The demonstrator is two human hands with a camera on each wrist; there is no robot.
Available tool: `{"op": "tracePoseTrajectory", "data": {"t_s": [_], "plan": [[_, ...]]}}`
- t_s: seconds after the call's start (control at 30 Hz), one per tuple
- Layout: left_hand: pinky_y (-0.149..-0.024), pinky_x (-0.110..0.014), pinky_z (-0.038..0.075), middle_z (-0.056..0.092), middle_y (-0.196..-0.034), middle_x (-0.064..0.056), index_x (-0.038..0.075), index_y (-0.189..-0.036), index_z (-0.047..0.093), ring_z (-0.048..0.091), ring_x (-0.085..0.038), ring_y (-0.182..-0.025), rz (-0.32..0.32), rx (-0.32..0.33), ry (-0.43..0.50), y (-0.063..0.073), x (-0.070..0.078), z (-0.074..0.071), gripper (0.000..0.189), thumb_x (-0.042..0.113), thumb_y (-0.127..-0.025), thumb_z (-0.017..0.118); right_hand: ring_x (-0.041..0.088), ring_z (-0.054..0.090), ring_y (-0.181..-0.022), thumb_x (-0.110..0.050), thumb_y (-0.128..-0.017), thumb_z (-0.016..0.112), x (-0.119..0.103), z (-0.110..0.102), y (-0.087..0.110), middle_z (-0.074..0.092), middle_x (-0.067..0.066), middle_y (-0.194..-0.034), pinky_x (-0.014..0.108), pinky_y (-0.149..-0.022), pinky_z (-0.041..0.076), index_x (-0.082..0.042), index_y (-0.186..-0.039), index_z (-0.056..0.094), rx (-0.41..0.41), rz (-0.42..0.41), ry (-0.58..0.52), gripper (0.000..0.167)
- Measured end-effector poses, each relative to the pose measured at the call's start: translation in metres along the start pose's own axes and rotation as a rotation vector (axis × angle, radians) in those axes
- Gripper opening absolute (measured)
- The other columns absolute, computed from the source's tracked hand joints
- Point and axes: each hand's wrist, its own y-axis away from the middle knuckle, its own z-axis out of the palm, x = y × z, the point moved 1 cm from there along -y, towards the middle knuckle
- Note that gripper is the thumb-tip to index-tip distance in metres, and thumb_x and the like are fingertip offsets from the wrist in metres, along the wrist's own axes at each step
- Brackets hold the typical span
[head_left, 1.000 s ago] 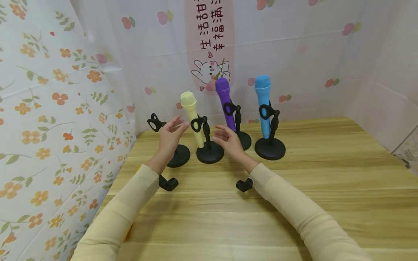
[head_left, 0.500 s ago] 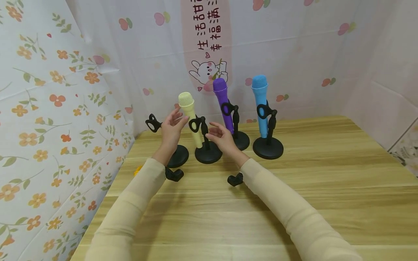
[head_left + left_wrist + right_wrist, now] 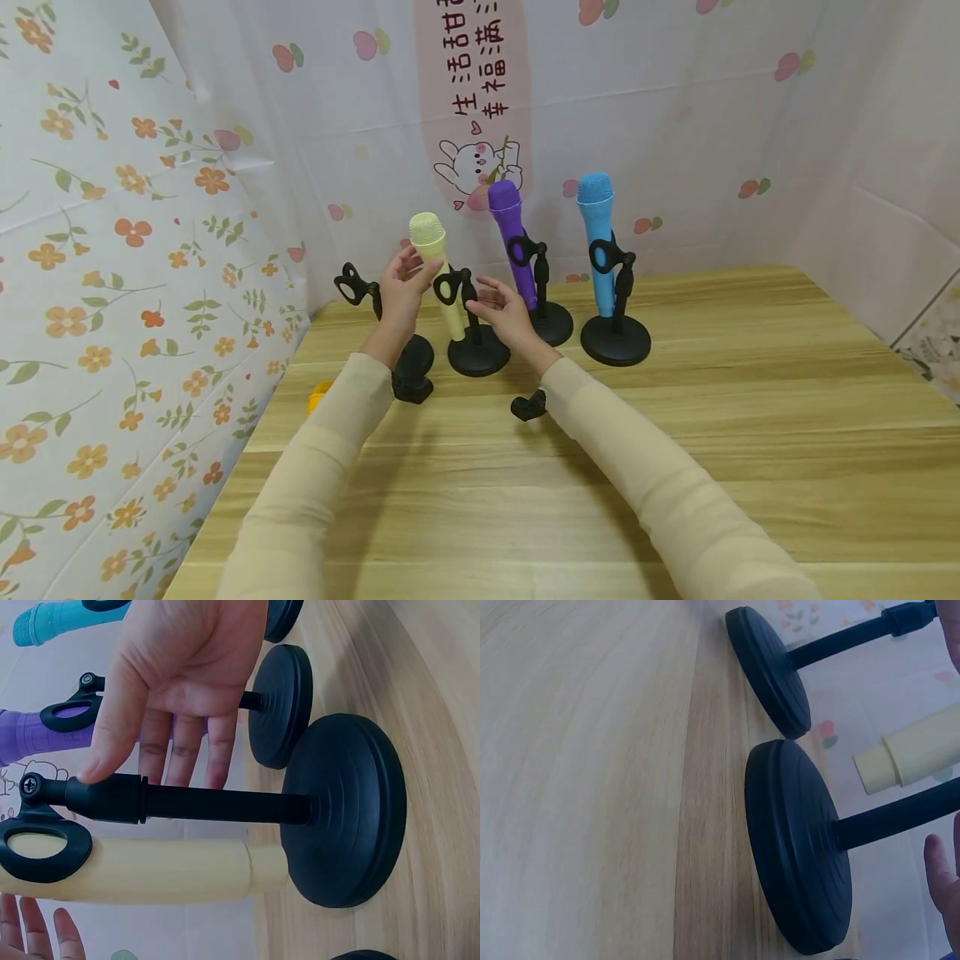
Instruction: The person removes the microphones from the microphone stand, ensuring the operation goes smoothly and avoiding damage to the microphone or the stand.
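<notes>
Patterned white cloths (image 3: 645, 100) hang around the wood-grained table (image 3: 750, 375). Clipped in a black stand (image 3: 225, 804), the yellow microphone (image 3: 161, 870) points mesh-end up, its long axis steep, top leaning left. I see the left hand (image 3: 403, 292) relaxed beside it, the right hand (image 3: 506, 315) loosely spread near the stand's pole.

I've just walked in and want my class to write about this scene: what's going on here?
A person has both hands at the yellow microphone, which leans in the clip of its black stand. The left hand is beside the microphone and the right hand is by the stand's pole; whether either touches is hard to tell. To the right, a purple microphone and a blue microphone sit in their own stands. The leftmost stand has no microphone in its clip.
</notes>
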Motion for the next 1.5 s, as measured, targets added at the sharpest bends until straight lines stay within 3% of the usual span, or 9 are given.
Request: {"op": "tracePoseTrajectory", "data": {"t_s": [0.47, 1.1, 1.5], "plan": [[-0.076, -0.026, 0.047, 0.059, -0.105, 0.000, 0.006, -0.124, 0.060, 0.055, -0.013, -0.094, 0.015, 0.032, -0.009, -0.006, -0.002, 0.004, 0.047, 0.018, -0.084, 0.079, 0.025, 0.061, -0.101, -0.012, -0.091, 0.070, -0.002, 0.011, -0.005, 0.063, 0.014, -0.113, 0.030, -0.082, 0.049, -0.009, -0.135, 0.054, 0.018, 0.020, -0.028, 0.048], [-0.074, -0.026, 0.048, 0.061, -0.102, 0.000, 0.006, -0.117, 0.064, 0.056, -0.012, -0.092, 0.000, 0.043, 0.040, -0.007, -0.007, 0.007, 0.036, 0.019, -0.086, 0.077, 0.028, 0.062, -0.103, -0.012, -0.092, 0.068, 0.001, 0.012, -0.008, 0.062, 0.015, -0.111, 0.035, -0.088, 0.050, -0.008, -0.135, 0.054, 0.026, 0.036, -0.014, 0.046], [-0.075, -0.028, 0.050, 0.063, -0.097, 0.002, 0.007, -0.111, 0.067, 0.059, -0.012, -0.090, 0.016, 0.056, 0.022, -0.006, -0.008, 0.006, 0.035, 0.024, -0.083, 0.079, 0.028, 0.062, -0.101, -0.013, -0.091, 0.071, 0.000, 0.010, -0.009, 0.062, 0.013, -0.110, 0.035, -0.087, 0.049, -0.006, -0.128, 0.059, 0.020, 0.043, 0.018, 0.040]]}}
